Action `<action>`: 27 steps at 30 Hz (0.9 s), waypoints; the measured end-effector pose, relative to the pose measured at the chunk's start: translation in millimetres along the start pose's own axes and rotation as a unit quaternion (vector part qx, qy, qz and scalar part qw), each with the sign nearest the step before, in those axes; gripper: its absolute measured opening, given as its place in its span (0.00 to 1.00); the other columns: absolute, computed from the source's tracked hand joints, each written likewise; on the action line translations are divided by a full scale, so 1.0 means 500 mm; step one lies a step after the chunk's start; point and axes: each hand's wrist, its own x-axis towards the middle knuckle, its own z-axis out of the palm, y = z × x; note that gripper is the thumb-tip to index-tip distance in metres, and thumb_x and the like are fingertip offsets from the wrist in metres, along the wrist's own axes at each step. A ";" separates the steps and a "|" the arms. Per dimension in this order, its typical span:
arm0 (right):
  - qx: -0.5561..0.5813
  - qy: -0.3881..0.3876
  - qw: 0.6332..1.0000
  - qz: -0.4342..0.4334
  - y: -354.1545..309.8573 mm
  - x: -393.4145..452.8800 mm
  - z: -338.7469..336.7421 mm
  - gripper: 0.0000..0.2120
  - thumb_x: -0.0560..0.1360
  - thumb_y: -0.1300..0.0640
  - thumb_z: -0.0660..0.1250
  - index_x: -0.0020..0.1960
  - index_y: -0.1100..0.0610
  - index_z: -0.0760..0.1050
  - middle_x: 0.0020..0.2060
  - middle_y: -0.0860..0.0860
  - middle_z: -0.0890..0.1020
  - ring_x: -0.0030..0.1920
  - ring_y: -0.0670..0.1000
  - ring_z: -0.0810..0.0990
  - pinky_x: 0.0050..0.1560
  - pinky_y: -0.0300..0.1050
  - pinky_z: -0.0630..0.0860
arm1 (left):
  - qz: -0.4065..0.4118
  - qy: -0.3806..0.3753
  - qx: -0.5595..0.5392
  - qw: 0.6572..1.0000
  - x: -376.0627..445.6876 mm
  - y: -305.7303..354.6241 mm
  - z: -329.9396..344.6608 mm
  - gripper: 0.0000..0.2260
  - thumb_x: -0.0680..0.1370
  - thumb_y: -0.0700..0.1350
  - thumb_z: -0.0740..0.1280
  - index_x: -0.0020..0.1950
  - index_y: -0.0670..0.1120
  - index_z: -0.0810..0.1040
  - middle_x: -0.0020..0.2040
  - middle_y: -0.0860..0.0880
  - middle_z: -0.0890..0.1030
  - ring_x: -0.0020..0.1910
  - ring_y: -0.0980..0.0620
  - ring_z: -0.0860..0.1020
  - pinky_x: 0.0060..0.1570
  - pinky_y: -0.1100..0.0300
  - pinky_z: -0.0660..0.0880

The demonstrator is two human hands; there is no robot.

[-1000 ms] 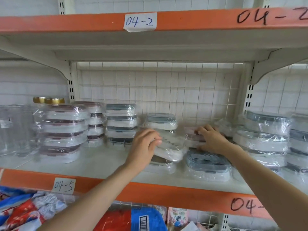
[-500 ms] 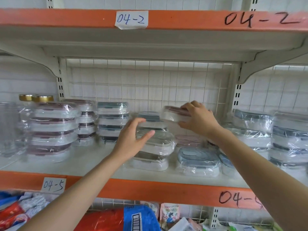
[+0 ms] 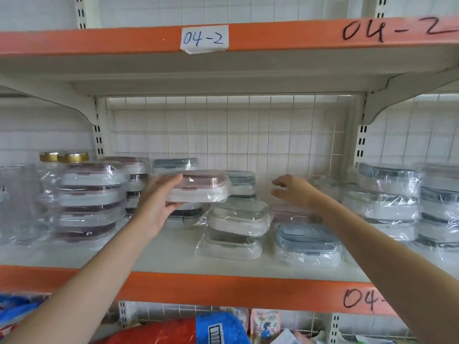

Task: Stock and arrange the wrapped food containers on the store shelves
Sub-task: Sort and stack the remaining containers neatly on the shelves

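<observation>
Left hand [image 3: 159, 199] grips a film-wrapped pink-lidded white food container [image 3: 198, 186] by its left end, held above the white shelf board [image 3: 159, 254], long axis running left-right along the shelf. It hangs just right of the pink-lidded stack [image 3: 92, 202] at the shelf's left end, so that stack looks like the likely target; left hand is nearer it. Right hand [image 3: 293, 191] is empty, fingers loosely spread, hovering toward the back over another pink-lidded wrapped container [image 3: 290, 213], behind the blue-lidded one [image 3: 308, 242]. Writing: paper tag "04-2" [image 3: 203, 38] and marker "04-2" on the upper orange rail; "04-" cut off on the lower rail.
</observation>
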 end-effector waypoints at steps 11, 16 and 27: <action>-0.090 -0.171 0.978 0.073 0.107 0.066 0.085 0.40 0.65 0.28 0.65 0.65 0.57 0.70 0.62 0.51 0.75 0.60 0.56 0.75 0.65 0.51 0.70 | 0.003 -0.068 0.078 0.995 -0.009 -0.042 0.084 0.18 0.68 0.45 0.72 0.56 0.42 0.75 0.55 0.44 0.81 0.46 0.54 0.83 0.37 0.61 0.80; 0.004 -0.054 0.995 0.089 0.117 0.084 0.088 0.26 0.72 0.39 0.67 0.59 0.56 0.70 0.48 0.50 0.78 0.51 0.54 0.78 0.42 0.40 0.73 | 0.009 -0.056 0.068 0.996 -0.011 -0.048 0.084 0.24 0.64 0.46 0.73 0.59 0.44 0.74 0.52 0.47 0.81 0.44 0.55 0.82 0.38 0.60 0.78; 0.031 0.166 0.976 0.137 -0.052 0.037 -0.035 0.43 0.63 0.26 0.60 0.69 0.52 0.62 0.63 0.58 0.69 0.64 0.60 0.65 0.63 0.60 0.66 | 0.059 0.059 0.209 0.974 -0.013 -0.039 -0.126 0.10 0.75 0.45 0.69 0.52 0.58 0.74 0.57 0.55 0.77 0.56 0.52 0.76 0.50 0.50 0.75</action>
